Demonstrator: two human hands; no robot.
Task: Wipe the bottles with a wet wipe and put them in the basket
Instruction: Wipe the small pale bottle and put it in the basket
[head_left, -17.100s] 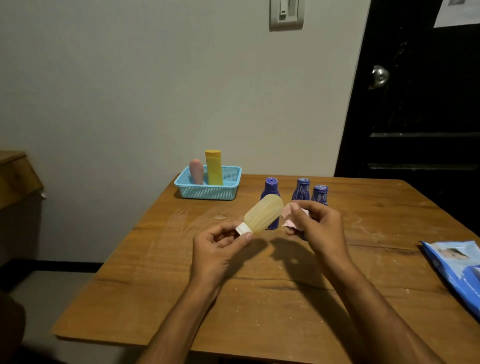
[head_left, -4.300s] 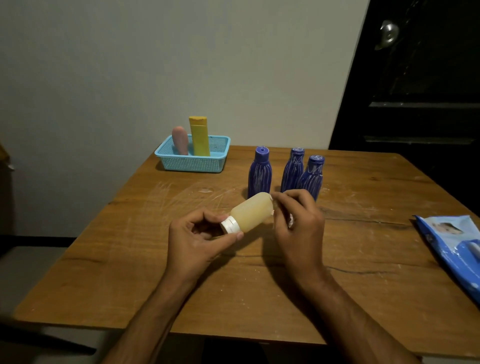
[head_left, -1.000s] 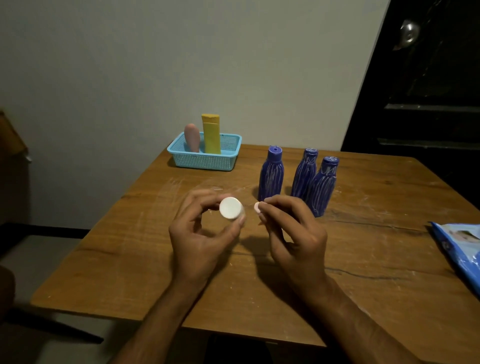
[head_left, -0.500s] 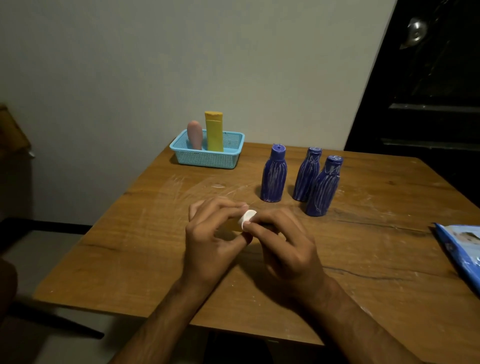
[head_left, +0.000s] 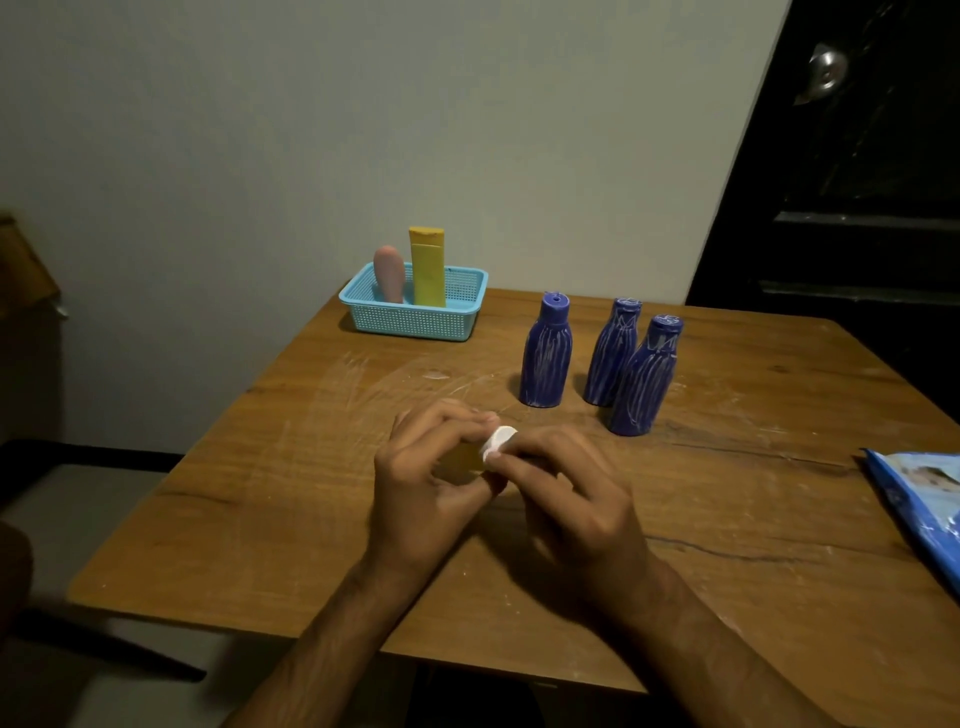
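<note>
My left hand grips a small pale yellow bottle with a white cap; the bottle is mostly hidden inside my fingers. My right hand is closed against the cap end, and the wet wipe it held earlier is hidden. Three blue bottles with white streaks stand upright behind my hands. A light blue basket at the table's back left holds a pink bottle and a yellow bottle, both upright.
A blue wet-wipe pack lies at the table's right edge. The wooden table stands against a pale wall. A dark door with a round knob is at the right.
My hands have lowered toward the table and closed together around the bottle. The white cap, which faced the camera a second ago, now sits between both sets of fingers.
</note>
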